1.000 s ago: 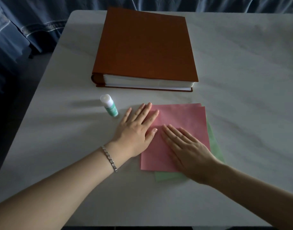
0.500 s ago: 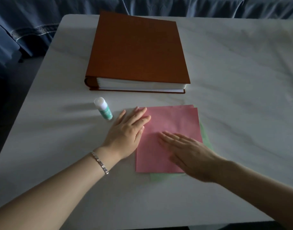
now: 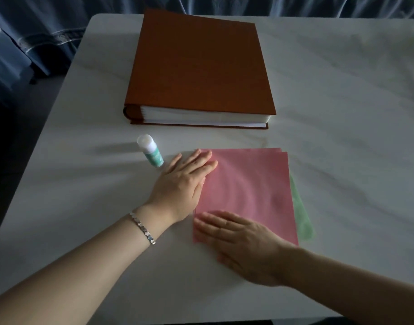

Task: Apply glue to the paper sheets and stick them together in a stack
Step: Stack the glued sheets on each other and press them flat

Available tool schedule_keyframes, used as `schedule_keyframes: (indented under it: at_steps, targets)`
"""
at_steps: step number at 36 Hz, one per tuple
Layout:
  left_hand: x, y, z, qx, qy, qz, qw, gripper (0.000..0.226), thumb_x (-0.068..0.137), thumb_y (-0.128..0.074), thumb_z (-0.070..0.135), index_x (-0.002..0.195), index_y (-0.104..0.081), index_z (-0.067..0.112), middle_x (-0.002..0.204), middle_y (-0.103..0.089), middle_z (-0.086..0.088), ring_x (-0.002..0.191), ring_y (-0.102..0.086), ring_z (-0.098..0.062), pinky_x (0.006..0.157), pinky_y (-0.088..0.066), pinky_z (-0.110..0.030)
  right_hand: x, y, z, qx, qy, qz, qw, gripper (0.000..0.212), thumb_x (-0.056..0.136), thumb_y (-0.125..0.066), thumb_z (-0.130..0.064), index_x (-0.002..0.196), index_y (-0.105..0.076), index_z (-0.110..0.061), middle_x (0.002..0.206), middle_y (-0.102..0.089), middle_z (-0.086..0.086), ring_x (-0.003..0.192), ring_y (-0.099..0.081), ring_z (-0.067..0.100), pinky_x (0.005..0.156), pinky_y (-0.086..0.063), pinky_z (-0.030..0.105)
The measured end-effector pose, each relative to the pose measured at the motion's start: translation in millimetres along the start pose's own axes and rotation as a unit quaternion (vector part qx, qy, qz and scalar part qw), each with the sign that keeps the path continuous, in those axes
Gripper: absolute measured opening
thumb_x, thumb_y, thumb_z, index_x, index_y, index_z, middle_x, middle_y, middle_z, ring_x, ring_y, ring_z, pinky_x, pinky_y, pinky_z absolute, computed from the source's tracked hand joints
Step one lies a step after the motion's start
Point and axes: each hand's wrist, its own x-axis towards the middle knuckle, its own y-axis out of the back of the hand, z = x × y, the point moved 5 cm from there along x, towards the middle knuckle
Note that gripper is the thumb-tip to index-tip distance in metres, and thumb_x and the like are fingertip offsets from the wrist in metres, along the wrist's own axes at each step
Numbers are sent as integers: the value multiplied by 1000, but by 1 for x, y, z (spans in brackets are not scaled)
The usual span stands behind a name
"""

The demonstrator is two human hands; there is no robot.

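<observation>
Pressing stage: left hand [image 3: 182, 181] and right hand [image 3: 243, 240] lie flat, fingers straight and together, on the pink sheet [image 3: 248, 188], six o'clock of the binder [image 3: 196, 66]. It's near-square, sides running twelve-to-six, with the green sheet [image 3: 302, 212] peeking out at four. Next, I'd guess, is the glue stick [image 3: 150, 151], upright at ten.

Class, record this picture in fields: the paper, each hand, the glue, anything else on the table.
paper: pink sheet on top, green sheet showing past its right edge
left hand: flat, fingers on the pink sheet's left edge
right hand: flat on its near left corner
glue: glue stick on the table beside the left hand, held by neither
other: closed brown album behind the paper
</observation>
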Motion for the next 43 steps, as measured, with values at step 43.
schedule_keyframes:
  at_steps: [43]
  targets:
    - [16, -35, 68, 44, 50, -25, 997, 61, 90, -21, 39, 143, -36, 14, 151, -31, -4, 140, -25, -21, 113, -5, -40, -82, 8, 48, -95, -237, 50, 966, 53, 101, -14, -33, 139, -33, -2, 145, -35, 13, 135, -31, 24, 114, -14, 34]
